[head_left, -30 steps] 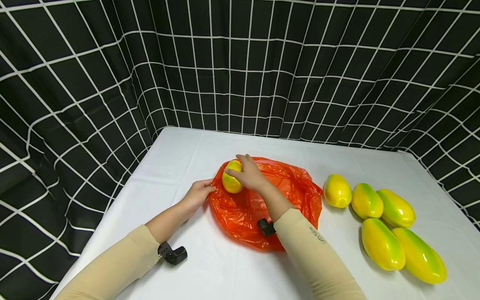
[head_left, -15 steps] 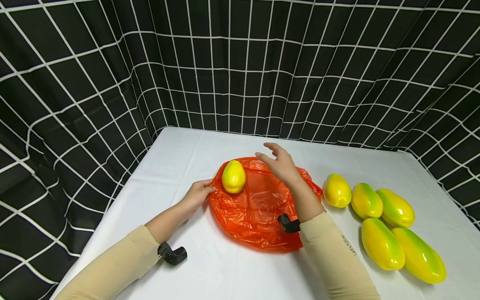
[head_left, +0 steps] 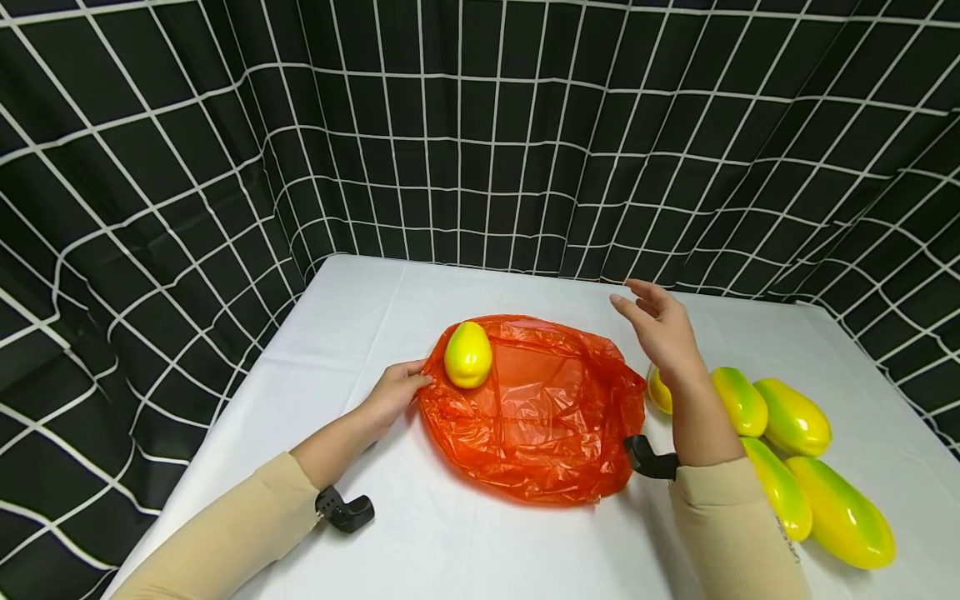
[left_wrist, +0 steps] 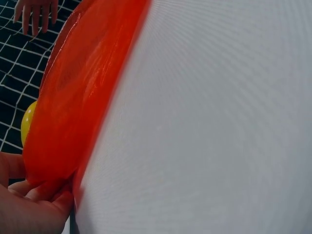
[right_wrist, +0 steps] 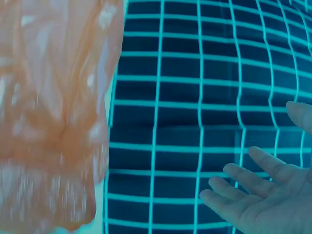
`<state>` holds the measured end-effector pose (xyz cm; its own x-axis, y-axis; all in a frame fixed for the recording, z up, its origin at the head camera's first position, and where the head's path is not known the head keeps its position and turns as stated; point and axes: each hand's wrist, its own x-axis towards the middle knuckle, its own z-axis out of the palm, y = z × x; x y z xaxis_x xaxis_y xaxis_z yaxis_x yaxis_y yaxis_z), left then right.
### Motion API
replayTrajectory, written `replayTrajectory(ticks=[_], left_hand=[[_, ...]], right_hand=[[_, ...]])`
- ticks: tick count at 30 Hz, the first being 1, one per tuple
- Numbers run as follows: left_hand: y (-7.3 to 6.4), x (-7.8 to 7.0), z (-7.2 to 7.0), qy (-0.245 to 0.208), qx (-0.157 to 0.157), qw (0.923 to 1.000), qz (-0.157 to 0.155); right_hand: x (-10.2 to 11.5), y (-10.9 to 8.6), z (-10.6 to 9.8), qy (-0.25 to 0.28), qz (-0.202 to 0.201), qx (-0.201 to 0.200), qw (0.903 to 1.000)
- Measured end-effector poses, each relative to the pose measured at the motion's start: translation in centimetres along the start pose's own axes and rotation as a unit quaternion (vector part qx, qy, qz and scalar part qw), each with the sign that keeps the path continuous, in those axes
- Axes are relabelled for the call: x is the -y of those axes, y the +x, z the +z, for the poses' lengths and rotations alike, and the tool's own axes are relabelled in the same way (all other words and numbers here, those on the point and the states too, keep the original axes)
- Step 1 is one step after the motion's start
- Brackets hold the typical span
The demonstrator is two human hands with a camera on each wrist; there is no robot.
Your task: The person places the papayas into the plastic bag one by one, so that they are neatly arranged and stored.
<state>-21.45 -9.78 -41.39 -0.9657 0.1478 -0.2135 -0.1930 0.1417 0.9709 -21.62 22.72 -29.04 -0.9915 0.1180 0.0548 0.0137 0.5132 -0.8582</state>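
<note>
A red plastic bag (head_left: 540, 408) lies spread with its mouth open on the white table. Its left edge is pinched between the thumb and fingers of my left hand (head_left: 392, 393); the left wrist view shows the same hand (left_wrist: 34, 200) gripping the thin film. Inside the bag, near that hand, rests a yellow-green mango-like fruit (head_left: 468, 356). My right hand (head_left: 663, 333) is in the air right of the bag, fingers loosely spread, holding nothing. In the right wrist view this hand (right_wrist: 268, 195) appears palm visible, apart from the bag (right_wrist: 53, 117).
Right of the bag lie several more yellow-green fruits (head_left: 843, 508), partly hidden behind my right forearm. One fruit (head_left: 660, 392) shows only at its left side. The white table (head_left: 360, 308) ends at a black curtain (head_left: 480, 150) with a white grid.
My right hand has let go of the fruit in the bag and moved right, across the bag, to above the other fruits. My left hand has stayed on the bag's edge.
</note>
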Motion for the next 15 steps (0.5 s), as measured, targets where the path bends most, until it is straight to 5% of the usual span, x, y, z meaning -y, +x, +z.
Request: replayTrajectory(ticks=[15], left_hand=[[0.0, 0.0, -0.1, -0.004, 0.005, 1.0, 0.001]], right_hand=[[-6.9, 1.3, -4.5, 0.003, 0.12, -0.074, 0.99]])
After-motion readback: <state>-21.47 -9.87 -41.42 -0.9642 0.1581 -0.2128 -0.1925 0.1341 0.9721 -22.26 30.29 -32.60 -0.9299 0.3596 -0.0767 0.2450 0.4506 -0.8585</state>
